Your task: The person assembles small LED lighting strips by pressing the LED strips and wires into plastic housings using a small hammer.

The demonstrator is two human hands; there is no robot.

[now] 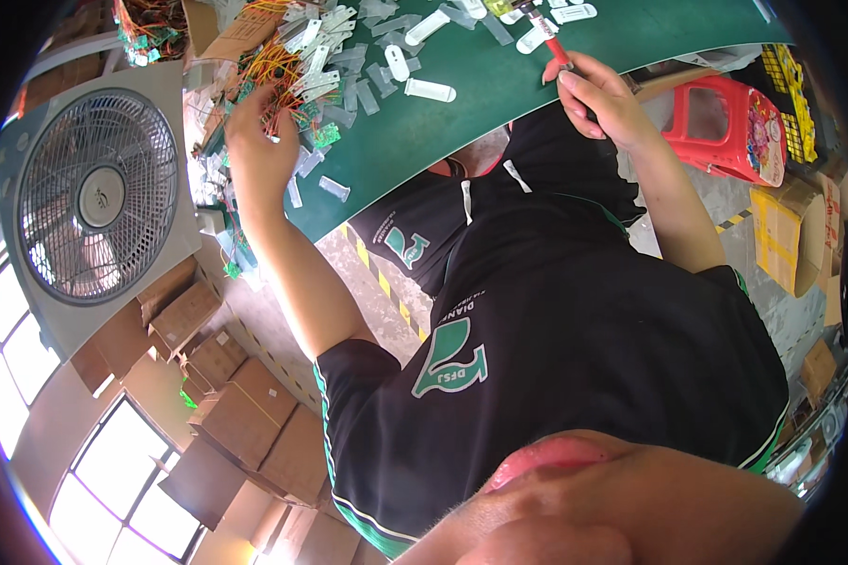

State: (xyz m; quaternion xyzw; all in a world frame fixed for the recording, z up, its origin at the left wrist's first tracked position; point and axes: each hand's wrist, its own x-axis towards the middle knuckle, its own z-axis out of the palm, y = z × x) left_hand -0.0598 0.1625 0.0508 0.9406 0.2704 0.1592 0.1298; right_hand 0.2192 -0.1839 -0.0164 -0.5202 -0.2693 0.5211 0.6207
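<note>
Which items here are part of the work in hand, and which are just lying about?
In hand:
- left hand in the pile of small circuit boards with coloured wires
- right hand gripping a red-handled tool
- white oblong plastic casings on the green table

Lying about:
- grey box fan
- red plastic stool
- brown cardboard boxes

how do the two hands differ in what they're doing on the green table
The left hand is spread open with fingers in a heap of wired green circuit boards, while the right hand is closed around a slim red-handled tool. The left hand sits near the table's left end, the right at its near edge. Both reach in on bare forearms.
</note>
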